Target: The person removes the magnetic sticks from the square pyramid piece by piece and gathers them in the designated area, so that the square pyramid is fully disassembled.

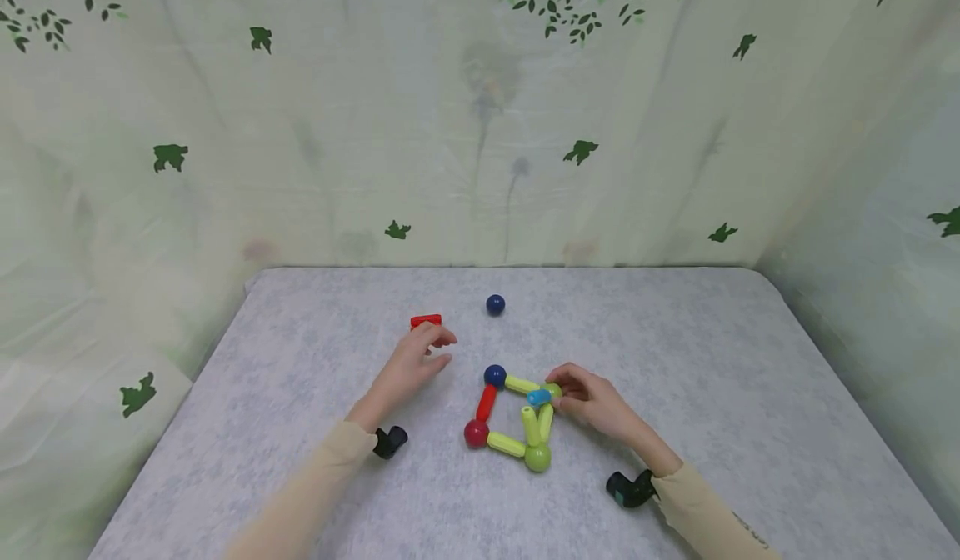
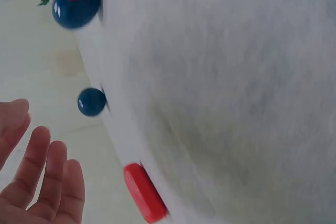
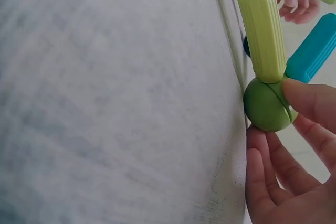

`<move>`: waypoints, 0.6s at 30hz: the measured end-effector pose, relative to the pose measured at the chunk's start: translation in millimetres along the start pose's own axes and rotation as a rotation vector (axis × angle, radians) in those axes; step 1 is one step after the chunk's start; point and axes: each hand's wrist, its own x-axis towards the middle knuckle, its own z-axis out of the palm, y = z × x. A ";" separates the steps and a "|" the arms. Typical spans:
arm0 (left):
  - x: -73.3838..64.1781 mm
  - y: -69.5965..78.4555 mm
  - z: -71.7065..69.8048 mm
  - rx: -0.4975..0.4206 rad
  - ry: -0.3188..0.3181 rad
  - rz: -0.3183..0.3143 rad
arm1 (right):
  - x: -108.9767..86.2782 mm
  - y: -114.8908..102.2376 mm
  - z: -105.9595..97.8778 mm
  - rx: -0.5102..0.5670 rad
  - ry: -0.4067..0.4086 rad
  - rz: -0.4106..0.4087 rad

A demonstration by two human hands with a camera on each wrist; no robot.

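Note:
My right hand (image 1: 592,402) pinches a green ball (image 3: 262,106) between thumb and fingers. That ball is a corner of a four-sided frame of balls and sticks on the table. A light blue stick (image 1: 538,397) juts up from it. The other corners are a dark blue ball (image 1: 495,376), a red ball (image 1: 476,433) and a nearer green ball (image 1: 537,458). Yellow-green sticks (image 1: 507,444) and a red stick (image 1: 486,403) join them; another yellow-green stick (image 1: 531,425) rises from the nearer green ball. My left hand (image 1: 414,367), fingers loosely bent and holding nothing, hovers near a loose red stick (image 1: 426,319).
A loose dark blue ball (image 1: 496,305) lies toward the back of the table (image 1: 675,352). Behind the table's far edge hangs a pale curtain (image 1: 420,152) with leaf prints. A black wrist camera (image 1: 391,442) sits at the left wrist, another black camera (image 1: 631,488) at the right.

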 end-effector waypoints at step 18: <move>-29.3 49.5 39.7 -0.168 -0.321 0.040 | -19.0 -11.9 7.5 -0.158 0.073 0.030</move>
